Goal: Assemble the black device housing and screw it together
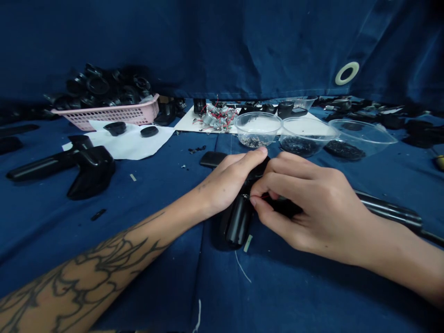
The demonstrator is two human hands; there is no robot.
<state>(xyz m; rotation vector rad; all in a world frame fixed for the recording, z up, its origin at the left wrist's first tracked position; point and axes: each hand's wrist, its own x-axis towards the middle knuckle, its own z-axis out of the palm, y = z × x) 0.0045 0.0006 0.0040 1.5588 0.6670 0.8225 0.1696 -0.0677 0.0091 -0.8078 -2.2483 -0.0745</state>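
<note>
My left hand (231, 178) wraps over a black plastic housing (239, 221), which rests on the blue cloth (166, 231) below the bowls. Its fingers curl across the top of the housing and hide much of it. My right hand (305, 203) sits against the housing's other side. Between its thumb and forefinger is a tiny metal piece (245, 196), with a thin red wire running beside it. The pinched piece is too small to name. A long black rod-shaped part (388, 209) lies just beyond my right wrist.
A pink plastic basket (111, 113) heaped with black parts stands back left. Transparent bowls (257, 129) hold small dark pieces. Small motors with red wires (217, 116) lie on white paper (194, 121). A large black handle-shaped part (92, 171) lies left. Blue sheeting with a grommet (347, 73) forms the backdrop.
</note>
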